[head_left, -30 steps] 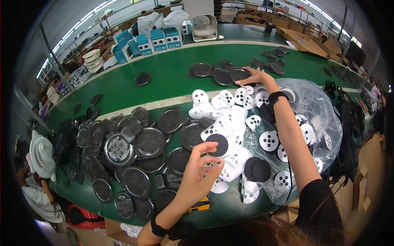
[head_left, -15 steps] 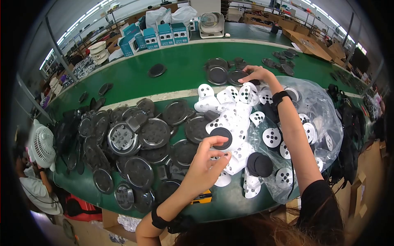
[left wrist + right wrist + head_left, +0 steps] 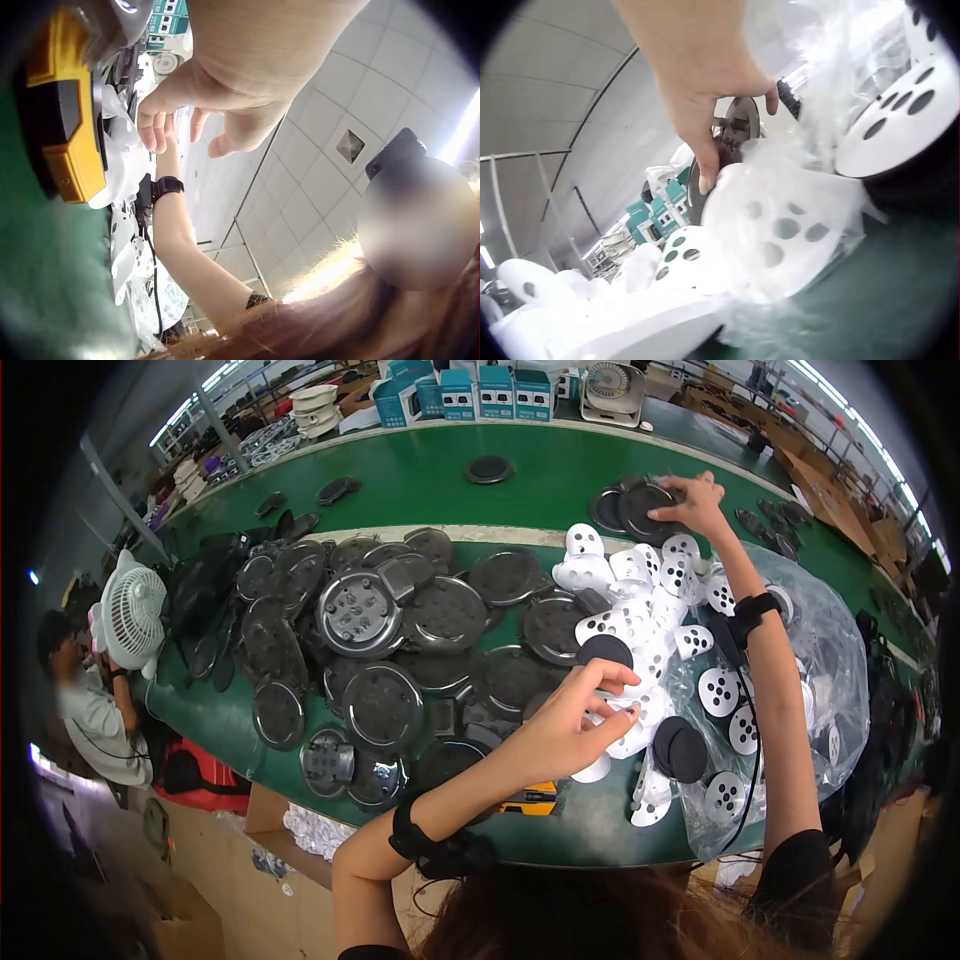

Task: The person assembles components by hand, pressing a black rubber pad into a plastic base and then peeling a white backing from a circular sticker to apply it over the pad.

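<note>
Reaching to the far side, my right hand (image 3: pixel 695 505) grips a black round disc part (image 3: pixel 642 512) by its edge, thumb on one face. The disc stands tilted in the right wrist view, and another dark disc (image 3: pixel 606 510) lies behind it. My left hand (image 3: pixel 565 725) hovers, fingers loosely bent, over the near edge of the white perforated covers (image 3: pixel 655 650). Just beyond its fingertips a black round pad (image 3: pixel 606 652) rests on those covers. In the left wrist view the left hand's fingers (image 3: pixel 154 127) hold nothing. More black pads (image 3: pixel 685 750) lie to its right.
Many dark disc parts (image 3: pixel 440 615) are heaped left of the covers. A clear plastic bag (image 3: pixel 840 660) with more covers lies at right. A yellow-and-black box (image 3: pixel 530 800) is near the front edge. Another person (image 3: pixel 95 705) sits at far left beside a white fan (image 3: pixel 132 610).
The head view has turned, shifting the scene right and up. My right hand has drawn the far discs closer together and now tilts one up. The left hand stays loosely bent near the black pad.
</note>
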The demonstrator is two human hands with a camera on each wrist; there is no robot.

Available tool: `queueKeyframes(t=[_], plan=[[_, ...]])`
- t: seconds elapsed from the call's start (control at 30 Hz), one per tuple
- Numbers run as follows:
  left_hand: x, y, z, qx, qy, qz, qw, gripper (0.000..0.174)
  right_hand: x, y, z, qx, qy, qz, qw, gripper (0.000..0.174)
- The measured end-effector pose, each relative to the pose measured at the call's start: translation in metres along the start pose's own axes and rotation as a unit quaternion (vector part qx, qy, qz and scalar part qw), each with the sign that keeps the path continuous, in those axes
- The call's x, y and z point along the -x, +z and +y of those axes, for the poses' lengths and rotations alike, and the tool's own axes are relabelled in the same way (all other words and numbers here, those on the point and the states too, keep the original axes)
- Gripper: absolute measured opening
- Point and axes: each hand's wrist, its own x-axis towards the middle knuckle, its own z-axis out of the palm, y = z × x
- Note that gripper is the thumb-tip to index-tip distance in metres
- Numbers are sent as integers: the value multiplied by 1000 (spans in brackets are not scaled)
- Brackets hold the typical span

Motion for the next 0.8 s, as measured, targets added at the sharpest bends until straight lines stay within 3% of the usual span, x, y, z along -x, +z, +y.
queueKeyframes(t=[0.1, 0.2, 0.23, 0.27, 0.3, 0.33, 0.4, 0.43, 0.47, 0.5, 0.57, 0.7, 0.77, 0.8], plan=[[2, -2, 6, -57, -45, -62, 995, 38, -4, -17, -34, 24, -58, 12, 998, 57], [2, -2, -8, -101, -32, -94, 990, 38, 5, -40, -81, 53, -142, 52, 987, 56], [2, -2, -9, -99, -33, -101, 989, 38, 12, -51, -98, 9, -170, 32, 985, 56], [1, -2, -9, -103, -38, -101, 989, 39, 24, -68, -121, -122, -157, -47, 979, 55], [1, -3, -8, -107, -43, -101, 988, 39, 31, -64, -131, -215, -136, -93, 963, 55], [1, -3, -6, -104, -43, -98, 989, 38, 34, -68, -145, -384, -138, -257, 876, 53], [1, -2, -2, -105, -47, -97, 989, 39, 63, -83, -177, -370, -175, -301, 861, 53], [1, -2, -1, -106, -49, -90, 989, 39, 71, -71, -184, -298, -220, -302, 878, 54], [0, -2, -1, -106, -46, -84, 990, 38, 72, -46, -185, -304, -364, -252, 844, 46], [-1, -3, -1, -106, -46, -89, 989, 38, 78, -41, -191, -356, -400, -276, 798, 34], [-2, -3, -2, -95, -34, -70, 992, 37, 88, -40, -197, -385, -343, -296, 804, 26], [-3, -5, -3, -61, -23, -53, 996, 36, 91, -52, -192, -421, -310, -261, 811, 21], [1, -7, 10, -73, -26, -49, 996, 36, 92, -60, -182, -354, -244, -308, 849, 18], [4, -10, 22, -197, -19, -13, 980, 38, 94, -55, -172, -331, -299, -265, 855, 18]])
